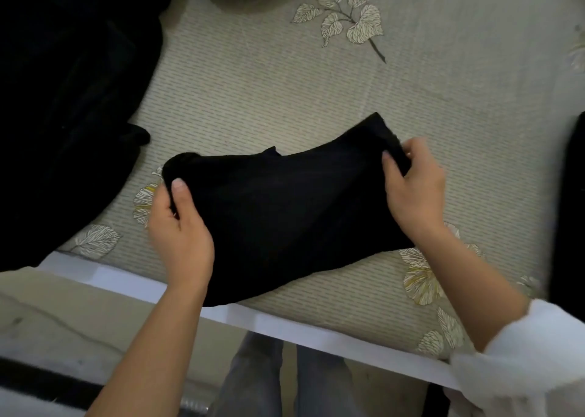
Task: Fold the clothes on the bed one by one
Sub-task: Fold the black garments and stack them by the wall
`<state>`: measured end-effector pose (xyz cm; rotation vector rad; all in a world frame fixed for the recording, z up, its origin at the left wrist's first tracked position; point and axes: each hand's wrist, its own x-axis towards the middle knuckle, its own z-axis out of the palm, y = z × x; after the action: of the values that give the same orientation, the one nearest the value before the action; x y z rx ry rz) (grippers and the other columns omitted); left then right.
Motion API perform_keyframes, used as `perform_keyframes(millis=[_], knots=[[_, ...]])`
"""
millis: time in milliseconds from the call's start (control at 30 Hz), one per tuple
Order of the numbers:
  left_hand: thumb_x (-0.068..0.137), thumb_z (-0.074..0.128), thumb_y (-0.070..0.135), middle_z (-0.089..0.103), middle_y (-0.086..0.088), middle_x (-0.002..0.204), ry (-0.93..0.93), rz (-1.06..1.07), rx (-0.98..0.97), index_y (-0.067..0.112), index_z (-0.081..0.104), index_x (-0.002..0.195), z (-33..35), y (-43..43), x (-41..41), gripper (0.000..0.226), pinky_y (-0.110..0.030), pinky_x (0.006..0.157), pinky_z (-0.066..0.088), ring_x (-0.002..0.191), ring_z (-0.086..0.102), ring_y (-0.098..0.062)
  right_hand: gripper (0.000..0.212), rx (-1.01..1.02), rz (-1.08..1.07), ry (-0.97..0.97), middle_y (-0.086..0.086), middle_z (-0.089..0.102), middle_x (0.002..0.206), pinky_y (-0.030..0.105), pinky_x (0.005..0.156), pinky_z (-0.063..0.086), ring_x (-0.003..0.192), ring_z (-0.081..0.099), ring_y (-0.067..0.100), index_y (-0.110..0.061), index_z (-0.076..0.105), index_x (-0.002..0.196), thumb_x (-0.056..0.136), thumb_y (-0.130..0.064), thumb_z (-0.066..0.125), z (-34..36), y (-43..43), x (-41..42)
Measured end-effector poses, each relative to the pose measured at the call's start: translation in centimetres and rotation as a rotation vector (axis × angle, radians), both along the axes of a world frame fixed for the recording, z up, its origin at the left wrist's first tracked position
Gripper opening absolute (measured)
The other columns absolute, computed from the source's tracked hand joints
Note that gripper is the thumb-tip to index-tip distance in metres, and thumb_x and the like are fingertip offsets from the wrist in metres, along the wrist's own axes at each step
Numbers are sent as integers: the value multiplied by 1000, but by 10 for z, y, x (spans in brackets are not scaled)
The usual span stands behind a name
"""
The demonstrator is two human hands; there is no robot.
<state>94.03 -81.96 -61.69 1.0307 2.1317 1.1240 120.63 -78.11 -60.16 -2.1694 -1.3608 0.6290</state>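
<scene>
Head view: black garment held at both ends

The partly folded black garment lies mid-frame on the bed, near its lower edge. Its long axis runs left to right, rising slightly rightwards. The left end is gripped by the left hand, the upper right corner pinched by the right hand; neither is nearer. No writing can be read.

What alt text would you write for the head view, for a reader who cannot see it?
The left hand and right hand each grip one end of a black garment lying on a bed with a leaf-print cover. A dark pile of clothes lies at the left.
</scene>
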Motion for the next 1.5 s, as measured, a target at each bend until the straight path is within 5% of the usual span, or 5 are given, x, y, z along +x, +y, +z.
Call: perform_keyframes(millis=[267, 467, 967, 1167, 1500], knots=[[99, 41, 29, 44, -13, 135, 74, 60, -134, 8, 37, 140, -24, 14, 0, 46, -28, 105, 29, 125, 42, -24, 49, -82, 102, -302, 11, 42, 140, 47, 103, 27, 130, 36, 27, -9, 41, 136, 95, -35, 50, -22, -12, -17], [98, 24, 47, 4, -4, 160, 520, -569, -282, 34, 24, 149, -32, -31, 16, 52, -49, 116, 4, 147, -4, -20, 57, -204, 603, -461, 1, 11, 161, 45, 117, -3, 148, 1, 19, -30, 17, 152, 99, -49, 19, -46, -49, -33], [92, 55, 37, 8, -6, 158, 335, -530, -312, 35, 30, 146, -33, -25, 2, 59, -49, 114, 11, 144, 4, -26, 40, -109, 180, -151, 1, 47, 141, 37, 109, 23, 132, 38, 19, -18, 54, 131, 93, -28, 55, -45, -36, 1], [87, 60, 21, 40, 2, 140, -340, -65, -303, 33, 27, 144, -7, -29, -8, 67, -33, 105, 39, 125, 47, -12, 72, -311, -337, 302, 3, 43, 131, 34, 100, 43, 116, 49, 16, -13, 45, 131, 72, -36, 81, -25, -24, 14], [86, 61, 14, 68, -5, 96, -578, -64, -654, 18, 61, 97, 47, -13, -9, 12, -31, 63, 49, 88, 65, -21, 28, -688, -307, 772, 11, 75, 93, 45, 85, 57, 89, 71, 28, -7, 70, 100, 73, -11, 74, 26, -26, 19]])
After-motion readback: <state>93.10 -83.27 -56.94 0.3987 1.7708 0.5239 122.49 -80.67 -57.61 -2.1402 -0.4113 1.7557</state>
